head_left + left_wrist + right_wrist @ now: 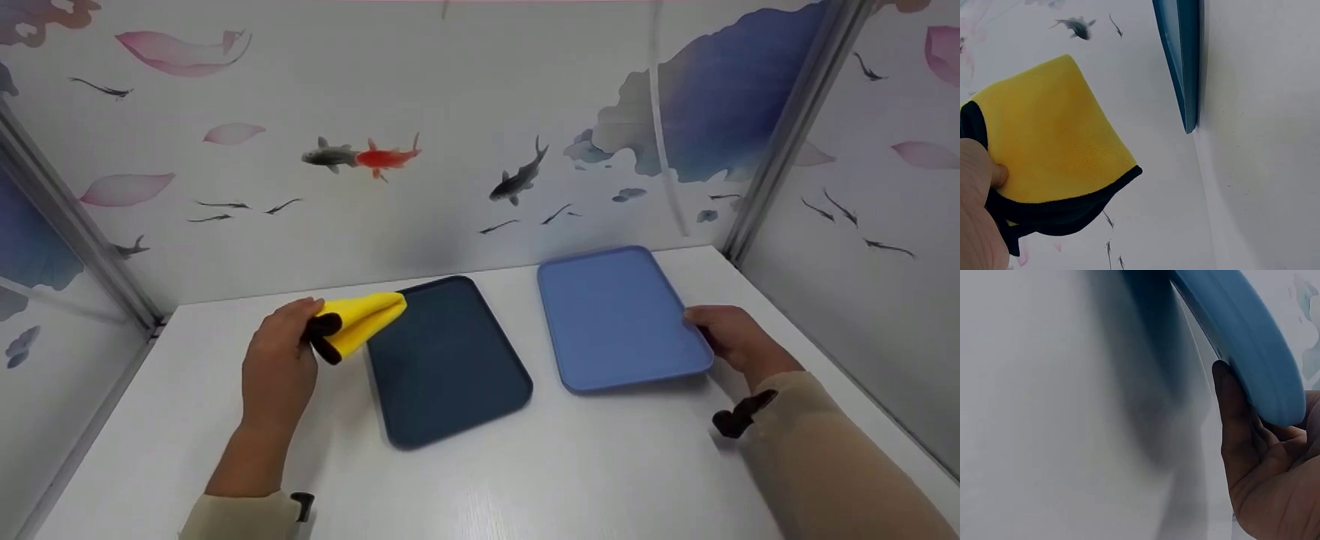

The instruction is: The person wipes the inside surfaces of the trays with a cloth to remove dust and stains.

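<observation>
Right hand, pinching the light-blue tray near the desk's right edge, should steady it while the left hand grips the yellow cloth.

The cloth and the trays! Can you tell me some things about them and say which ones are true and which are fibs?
1. The left grip holds the cloth. True.
2. The cloth has red edges. False: its edges are black.
3. The right grip holds the light tray. True.
4. The light tray lies all flat on the table. False: its held corner is raised.
5. The dark tray lies on the table. True.
</observation>
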Available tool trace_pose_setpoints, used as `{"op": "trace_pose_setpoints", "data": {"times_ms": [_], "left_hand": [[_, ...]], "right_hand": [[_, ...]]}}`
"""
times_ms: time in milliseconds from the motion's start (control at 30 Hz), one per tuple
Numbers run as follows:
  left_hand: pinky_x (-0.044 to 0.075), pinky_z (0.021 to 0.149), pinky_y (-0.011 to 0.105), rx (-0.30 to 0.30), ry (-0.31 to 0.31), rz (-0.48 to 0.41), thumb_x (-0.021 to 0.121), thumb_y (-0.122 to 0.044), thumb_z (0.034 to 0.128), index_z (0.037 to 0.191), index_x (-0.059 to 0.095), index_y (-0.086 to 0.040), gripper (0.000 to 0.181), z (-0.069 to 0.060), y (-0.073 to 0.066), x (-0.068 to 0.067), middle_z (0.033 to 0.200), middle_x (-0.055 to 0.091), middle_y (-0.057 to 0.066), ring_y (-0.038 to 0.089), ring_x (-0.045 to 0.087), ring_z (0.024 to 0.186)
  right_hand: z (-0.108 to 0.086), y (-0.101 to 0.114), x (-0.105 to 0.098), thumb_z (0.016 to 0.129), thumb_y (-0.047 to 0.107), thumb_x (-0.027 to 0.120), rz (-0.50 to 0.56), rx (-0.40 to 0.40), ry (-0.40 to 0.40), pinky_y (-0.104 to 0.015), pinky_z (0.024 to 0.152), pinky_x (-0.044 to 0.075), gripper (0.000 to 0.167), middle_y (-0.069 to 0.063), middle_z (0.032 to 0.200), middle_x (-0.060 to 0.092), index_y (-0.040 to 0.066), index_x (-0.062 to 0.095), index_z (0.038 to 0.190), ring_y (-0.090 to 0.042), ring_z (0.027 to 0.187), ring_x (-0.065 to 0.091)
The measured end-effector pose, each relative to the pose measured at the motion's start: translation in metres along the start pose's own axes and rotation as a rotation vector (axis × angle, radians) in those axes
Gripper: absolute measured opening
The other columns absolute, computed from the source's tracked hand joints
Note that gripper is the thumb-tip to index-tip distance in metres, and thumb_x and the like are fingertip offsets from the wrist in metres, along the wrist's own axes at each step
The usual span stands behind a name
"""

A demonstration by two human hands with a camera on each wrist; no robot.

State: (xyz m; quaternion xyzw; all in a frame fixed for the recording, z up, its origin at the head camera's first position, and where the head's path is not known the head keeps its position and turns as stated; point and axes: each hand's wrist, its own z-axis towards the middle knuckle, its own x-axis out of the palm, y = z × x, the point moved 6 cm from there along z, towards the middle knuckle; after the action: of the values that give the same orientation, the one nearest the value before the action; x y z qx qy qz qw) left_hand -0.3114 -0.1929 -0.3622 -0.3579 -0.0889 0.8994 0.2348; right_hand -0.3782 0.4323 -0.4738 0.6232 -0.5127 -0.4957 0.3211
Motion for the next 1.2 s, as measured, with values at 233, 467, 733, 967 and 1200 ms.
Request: {"op": "trace_pose_setpoints", "data": {"times_ms": [233, 467, 733, 967, 1200], "left_hand": [[0.053, 0.108, 0.050, -0.006, 0.001, 0.009, 0.065, 0.011, 0.0952, 0.131, 0.067, -0.007, 0.040, -0.0024, 0.0030, 0.0017, 0.131, 0.071, 0.014, 0.034, 0.067, 0.123], [0.053, 0.107, 0.051, -0.017, 0.029, 0.008, 0.065, 0.014, 0.0932, 0.131, 0.067, -0.006, 0.043, -0.0054, 0.0024, 0.0048, 0.131, 0.071, 0.014, 0.036, 0.067, 0.122], [0.053, 0.108, 0.051, -0.026, 0.037, 0.020, 0.066, 0.012, 0.0938, 0.132, 0.067, -0.008, 0.043, -0.0051, 0.0012, 0.0067, 0.131, 0.071, 0.014, 0.036, 0.067, 0.122], [0.053, 0.108, 0.051, -0.027, 0.040, 0.019, 0.065, 0.012, 0.0944, 0.132, 0.067, -0.008, 0.042, -0.0048, 0.0030, 0.0079, 0.132, 0.071, 0.014, 0.036, 0.067, 0.122], [0.054, 0.106, 0.051, -0.003, 0.030, 0.016, 0.065, 0.013, 0.0939, 0.131, 0.068, -0.007, 0.042, -0.0024, 0.0010, 0.0077, 0.130, 0.072, 0.014, 0.036, 0.068, 0.121]], "right_hand": [[0.0049, 0.0003, -0.0016, 0.104, 0.027, 0.059, -0.252, 0.030, -0.045, -0.021, 0.081, 0.053, 0.062, -0.005, 0.124, 0.064, -0.006, 0.043, 0.153, -0.008, 0.098, 0.058], [0.0067, -0.0030, -0.0012, 0.102, 0.025, 0.058, -0.348, 0.005, -0.076, -0.025, 0.080, 0.053, 0.057, -0.022, 0.135, 0.059, -0.008, 0.050, 0.148, -0.016, 0.101, 0.058], [0.0069, -0.0011, -0.0010, 0.101, 0.021, 0.060, -0.420, -0.052, -0.098, -0.028, 0.070, 0.053, 0.050, -0.021, 0.119, 0.066, -0.011, 0.056, 0.139, -0.015, 0.088, 0.058], [0.0088, 0.0014, -0.0005, 0.100, 0.018, 0.061, -0.466, -0.085, -0.113, -0.028, 0.069, 0.049, 0.046, -0.014, 0.107, 0.068, -0.012, 0.060, 0.135, -0.015, 0.082, 0.056], [0.0107, 0.0022, 0.0003, 0.101, 0.020, 0.060, -0.519, -0.106, -0.138, -0.029, 0.071, 0.049, 0.045, -0.027, 0.123, 0.065, -0.012, 0.061, 0.133, -0.023, 0.092, 0.058]]}}
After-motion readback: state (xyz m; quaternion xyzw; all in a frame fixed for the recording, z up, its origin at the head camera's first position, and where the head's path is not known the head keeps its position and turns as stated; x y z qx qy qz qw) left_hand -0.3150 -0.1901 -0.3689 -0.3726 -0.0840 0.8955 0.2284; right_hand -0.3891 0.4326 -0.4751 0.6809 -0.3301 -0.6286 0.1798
